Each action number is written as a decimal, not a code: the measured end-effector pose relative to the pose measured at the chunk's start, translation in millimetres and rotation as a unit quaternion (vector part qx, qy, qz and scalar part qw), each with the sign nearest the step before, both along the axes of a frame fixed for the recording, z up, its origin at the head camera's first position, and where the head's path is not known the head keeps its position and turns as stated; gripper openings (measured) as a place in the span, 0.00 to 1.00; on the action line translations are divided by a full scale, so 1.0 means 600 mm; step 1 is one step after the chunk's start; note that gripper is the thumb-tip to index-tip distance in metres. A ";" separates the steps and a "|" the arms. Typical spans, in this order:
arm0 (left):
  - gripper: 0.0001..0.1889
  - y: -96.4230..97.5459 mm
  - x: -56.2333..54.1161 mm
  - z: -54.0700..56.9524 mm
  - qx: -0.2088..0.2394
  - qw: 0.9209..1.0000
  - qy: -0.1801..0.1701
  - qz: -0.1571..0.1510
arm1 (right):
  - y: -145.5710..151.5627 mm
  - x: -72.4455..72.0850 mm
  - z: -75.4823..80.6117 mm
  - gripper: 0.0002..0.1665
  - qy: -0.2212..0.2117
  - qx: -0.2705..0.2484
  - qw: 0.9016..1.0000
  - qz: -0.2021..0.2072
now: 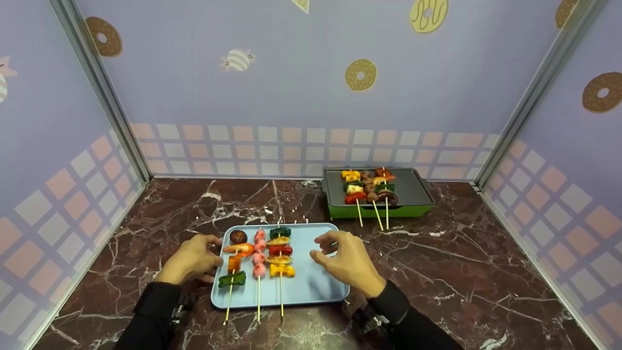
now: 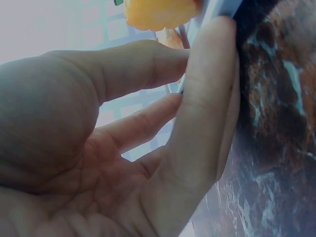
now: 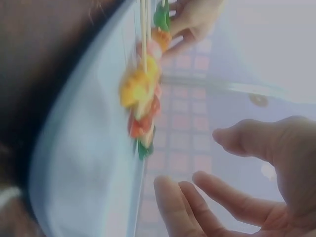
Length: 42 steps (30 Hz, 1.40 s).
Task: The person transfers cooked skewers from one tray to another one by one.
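A light blue tray (image 1: 316,287) lies on the marble-patterned table and carries three food skewers. The left skewer has a green pepper piece (image 1: 232,279) and a shrimp, the middle one pink balls (image 1: 259,257), the right one a yellow pepper piece (image 1: 282,270). My left hand (image 1: 194,260) pinches the tray's left rim, thumb on one side and fingers on the other in the left wrist view. Over the tray's right part, my right hand (image 1: 347,260) hovers with fingers spread from the thumb and nothing between them.
Behind the tray to the right stands a green grill box (image 1: 413,211) with a dark grey top. Three more skewers (image 1: 373,194) lie on it, their sticks reaching over its front edge. Lilac patterned walls (image 1: 291,97) enclose the table at the back and sides.
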State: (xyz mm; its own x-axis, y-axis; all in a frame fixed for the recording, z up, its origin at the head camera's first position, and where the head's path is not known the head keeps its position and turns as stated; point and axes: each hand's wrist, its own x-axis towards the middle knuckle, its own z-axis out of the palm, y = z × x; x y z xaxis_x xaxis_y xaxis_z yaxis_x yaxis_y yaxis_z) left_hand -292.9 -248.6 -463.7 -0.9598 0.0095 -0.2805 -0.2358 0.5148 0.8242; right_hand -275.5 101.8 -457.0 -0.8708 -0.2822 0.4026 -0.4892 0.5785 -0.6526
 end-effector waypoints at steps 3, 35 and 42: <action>0.28 0.000 0.000 0.000 -0.001 1.000 0.002 0.000 | 0.008 -0.006 0.003 0.14 0.027 0.003 1.000 -0.010; 0.28 0.000 0.000 0.000 -0.010 1.000 0.004 0.000 | 0.099 -0.103 0.042 0.23 0.119 0.079 0.980 -0.138; 0.28 0.001 0.000 0.001 -0.021 1.000 0.005 0.000 | 0.111 -0.120 0.043 0.24 0.114 0.093 0.973 -0.179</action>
